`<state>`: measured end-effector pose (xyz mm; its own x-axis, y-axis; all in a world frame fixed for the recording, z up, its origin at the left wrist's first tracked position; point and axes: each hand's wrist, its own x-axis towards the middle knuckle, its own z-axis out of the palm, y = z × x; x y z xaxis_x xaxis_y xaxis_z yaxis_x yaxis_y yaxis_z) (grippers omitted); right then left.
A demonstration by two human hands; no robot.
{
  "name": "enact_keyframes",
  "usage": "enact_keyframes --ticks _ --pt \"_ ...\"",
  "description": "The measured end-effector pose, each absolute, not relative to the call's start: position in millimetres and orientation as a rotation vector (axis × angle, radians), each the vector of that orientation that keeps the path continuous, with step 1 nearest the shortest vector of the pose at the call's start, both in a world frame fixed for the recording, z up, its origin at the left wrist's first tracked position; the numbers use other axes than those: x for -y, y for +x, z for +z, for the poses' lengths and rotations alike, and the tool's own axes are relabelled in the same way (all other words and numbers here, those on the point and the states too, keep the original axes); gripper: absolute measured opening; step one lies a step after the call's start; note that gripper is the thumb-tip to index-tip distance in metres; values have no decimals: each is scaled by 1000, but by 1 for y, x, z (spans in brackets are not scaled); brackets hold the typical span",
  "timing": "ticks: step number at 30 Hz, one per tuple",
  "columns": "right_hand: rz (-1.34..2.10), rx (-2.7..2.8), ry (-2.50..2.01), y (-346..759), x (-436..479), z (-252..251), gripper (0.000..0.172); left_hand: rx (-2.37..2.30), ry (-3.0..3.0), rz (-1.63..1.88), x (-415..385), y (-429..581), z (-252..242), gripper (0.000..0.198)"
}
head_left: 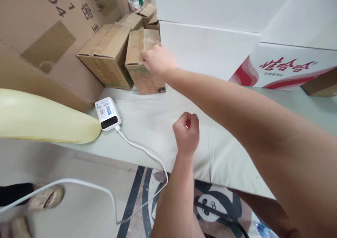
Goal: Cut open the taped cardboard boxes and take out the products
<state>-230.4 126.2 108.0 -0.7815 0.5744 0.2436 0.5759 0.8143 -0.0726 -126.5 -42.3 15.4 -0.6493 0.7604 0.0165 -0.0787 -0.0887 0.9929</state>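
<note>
My right hand (159,59) is closed, with curled fingers at the top front corner of a small taped cardboard box (143,78). Whatever is inside those fingers, if anything, is hidden. Lower down, my left hand (186,134) makes a fist above the pale cloth-covered surface (147,125). A bit of something red (187,124) shows inside the fist, too little to name. Beside the small box stands another taped cardboard box (105,55).
A white power bank (107,113) with a white cable (142,147) lies left of my hands. White cartons (210,52) stand behind, and a large cardboard box (50,38) rises at left. Plastic bottles (133,1) stand at the back. Another person's foot (47,197) shows below.
</note>
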Motion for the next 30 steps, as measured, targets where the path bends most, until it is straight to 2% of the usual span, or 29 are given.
enact_keyframes --ticks 5,10,16,20,22,24,26,28,30 --pt "-35 2709 -958 -224 -122 108 34 -1574 764 1774 43 -117 17 42" --pt "-64 2717 -786 -214 -111 101 36 -1716 848 1788 45 -120 17 39" --pt "-82 2741 -760 -133 -76 94 29 -2222 1238 2245 60 -133 23 23" --pt "-57 2562 -686 -34 -69 78 29 -2267 1193 2552 72 -140 29 8" --pt "-74 2423 -609 23 -64 68 21 -2217 1064 2593 74 -147 27 7" --pt "-135 2286 -565 81 -52 58 12 -2066 939 2508 74 -155 22 16" --pt "-96 2206 -735 137 -36 46 11 -1747 919 2297 71 -160 15 27" --pt "54 2036 -1036 187 -17 32 18 -1374 1005 1972 67 -159 9 40" --pt "364 1806 -1114 223 1 18 26 -1108 1114 1644 62 -149 7 53"
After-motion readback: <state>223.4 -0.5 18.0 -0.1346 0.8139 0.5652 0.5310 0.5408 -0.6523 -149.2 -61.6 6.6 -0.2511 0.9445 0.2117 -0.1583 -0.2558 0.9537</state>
